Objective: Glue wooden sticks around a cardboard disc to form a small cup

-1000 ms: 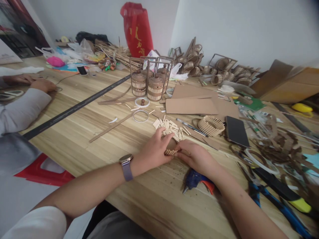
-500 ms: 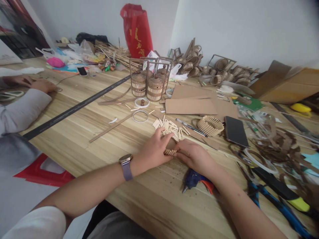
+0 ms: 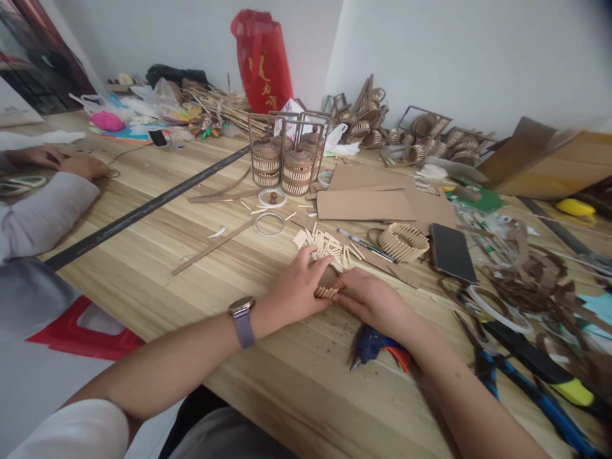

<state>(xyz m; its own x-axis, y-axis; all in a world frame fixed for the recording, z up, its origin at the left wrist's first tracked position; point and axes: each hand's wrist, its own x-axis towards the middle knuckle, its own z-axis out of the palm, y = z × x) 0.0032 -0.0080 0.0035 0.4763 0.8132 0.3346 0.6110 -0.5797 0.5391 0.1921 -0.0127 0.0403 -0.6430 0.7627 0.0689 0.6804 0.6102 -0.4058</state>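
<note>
Between my hands is a small round brown basket piece (image 3: 327, 278) with a row of short wooden sticks along its near edge. My left hand (image 3: 299, 287), wearing a watch at the wrist, curls round its left side with thumb and fingers. On the right side, my right hand (image 3: 370, 299) pinches the rim by the sticks; its fingertips are partly hidden. Just beyond lies a heap of short wooden sticks (image 3: 329, 245). Under my right wrist rests a blue glue gun (image 3: 368, 347), its nozzle pointing toward me. A ring of sticks (image 3: 404, 242) stands farther right.
Lidded stick baskets (image 3: 297, 169) in brown frames stand at the back. Cardboard sheets (image 3: 366, 203), a phone (image 3: 454, 252), pliers (image 3: 488, 357) and brown strips (image 3: 535, 271) lie to the right. Another person's hands (image 3: 81, 164) rest at the far left, beyond a black strip (image 3: 153, 204).
</note>
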